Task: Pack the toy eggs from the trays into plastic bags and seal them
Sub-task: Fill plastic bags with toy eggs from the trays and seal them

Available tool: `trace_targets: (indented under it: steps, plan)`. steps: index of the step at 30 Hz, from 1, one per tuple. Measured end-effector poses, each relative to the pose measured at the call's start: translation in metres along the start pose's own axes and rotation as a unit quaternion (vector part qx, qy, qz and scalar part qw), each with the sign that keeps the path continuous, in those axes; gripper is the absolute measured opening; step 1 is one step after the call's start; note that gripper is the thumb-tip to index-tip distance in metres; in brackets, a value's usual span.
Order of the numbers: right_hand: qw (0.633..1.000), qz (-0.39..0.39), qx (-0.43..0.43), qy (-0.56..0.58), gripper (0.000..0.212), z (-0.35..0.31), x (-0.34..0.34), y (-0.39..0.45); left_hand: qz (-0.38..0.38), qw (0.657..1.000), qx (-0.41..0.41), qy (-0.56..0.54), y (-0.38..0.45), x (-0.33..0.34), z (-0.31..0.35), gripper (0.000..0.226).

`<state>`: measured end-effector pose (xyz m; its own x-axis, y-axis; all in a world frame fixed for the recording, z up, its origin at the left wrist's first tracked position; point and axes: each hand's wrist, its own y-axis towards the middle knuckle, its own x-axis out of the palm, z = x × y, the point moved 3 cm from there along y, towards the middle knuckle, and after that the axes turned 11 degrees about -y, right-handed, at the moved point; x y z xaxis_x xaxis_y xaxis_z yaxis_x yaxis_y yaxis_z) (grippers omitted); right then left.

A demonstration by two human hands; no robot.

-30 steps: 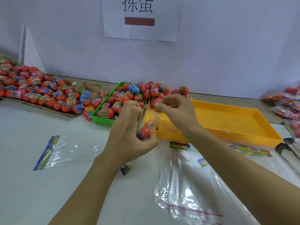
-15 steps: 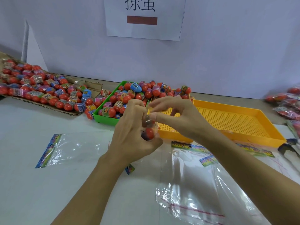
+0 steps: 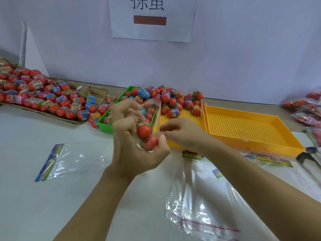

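Observation:
My left hand (image 3: pixel 133 146) grips a small clear plastic bag (image 3: pixel 152 108) holding red toy eggs (image 3: pixel 144 131), raised above the white table. My right hand (image 3: pixel 182 134) pinches the bag's right edge beside the eggs. Behind them a green tray (image 3: pixel 104 122) is heaped with red toy eggs wrapped in coloured labels, spilling onto a yellow perforated tray (image 3: pixel 184 115).
A second yellow tray (image 3: pixel 251 129) sits on the right. Loose eggs (image 3: pixel 43 98) cover cardboard at the far left. Flat clear bags lie on the table at the left (image 3: pixel 74 160) and lower right (image 3: pixel 208 202). Filled bags (image 3: pixel 305 108) pile at the right edge, black tongs (image 3: pixel 309 159) below them.
My right hand dropped from the top of the bag to its right edge. The bag now stands taller in my left hand, with the eggs more exposed.

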<state>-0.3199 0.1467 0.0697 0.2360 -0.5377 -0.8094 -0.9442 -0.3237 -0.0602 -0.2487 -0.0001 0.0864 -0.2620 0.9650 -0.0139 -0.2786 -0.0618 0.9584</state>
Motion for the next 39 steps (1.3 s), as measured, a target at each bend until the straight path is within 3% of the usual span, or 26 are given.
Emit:
trace_targets:
  steps: [3, 6, 9, 11, 14, 18, 22, 26, 31, 33, 35, 37, 39]
  plan:
    - [1.000, 0.014, -0.011, 0.025, 0.028, -0.001, -0.002, -0.004, -0.044, 0.997, -0.050, 0.046, 0.001, -0.003, -0.009, 0.048]
    - [0.985, 0.145, -0.013, 0.097, 0.027, 0.000, -0.012, -0.013, -0.072, 0.990, -0.084, 0.088, 0.000, -0.006, -0.014, 0.047]
    - [0.936, 0.233, -0.047, 0.260, 0.017, -0.007, -0.029, -0.024, -0.114, 0.980, -0.109, 0.124, -0.004, -0.002, -0.015, 0.046]
    - [0.909, 0.223, -0.123, 0.330, 0.016, -0.017, -0.041, -0.032, -0.132, 0.975, -0.119, 0.134, -0.004, 0.001, -0.015, 0.046]
    - [0.925, 0.174, -0.229, 0.249, 0.020, -0.037, -0.048, -0.043, -0.137, 0.975, -0.122, 0.123, -0.004, 0.005, -0.014, 0.046]
    - [0.959, 0.176, -0.218, 0.047, 0.025, -0.041, -0.040, -0.041, -0.138, 0.980, -0.107, 0.096, -0.004, 0.008, -0.008, 0.046]
    - [0.965, 0.159, -0.193, 0.074, 0.017, -0.036, -0.040, -0.040, -0.138, 0.980, -0.108, 0.091, -0.004, 0.008, -0.007, 0.046]
    - [0.967, 0.096, -0.236, -0.010, 0.013, -0.045, -0.038, -0.044, -0.144, 0.978, -0.118, 0.094, -0.006, 0.010, -0.007, 0.049]
    - [0.973, -0.003, -0.218, -0.081, 0.022, -0.048, -0.033, -0.041, -0.116, 0.980, -0.141, 0.075, -0.008, 0.011, -0.008, 0.056]
    - [0.972, 0.027, -0.224, -0.067, 0.022, -0.049, -0.034, -0.042, -0.098, 0.981, -0.162, 0.043, -0.007, 0.011, -0.009, 0.054]
    - [0.973, 0.109, -0.205, -0.011, 0.027, -0.045, -0.039, -0.042, -0.091, 0.976, -0.196, 0.019, -0.008, 0.011, -0.010, 0.053]
    - [0.970, 0.187, -0.153, 0.031, 0.042, -0.038, -0.042, -0.042, -0.081, 0.967, -0.242, -0.009, -0.009, 0.012, -0.009, 0.056]
    - [0.981, 0.168, -0.072, 0.059, 0.068, -0.029, -0.038, -0.042, -0.061, 0.955, -0.283, -0.064, -0.009, 0.013, -0.008, 0.062]
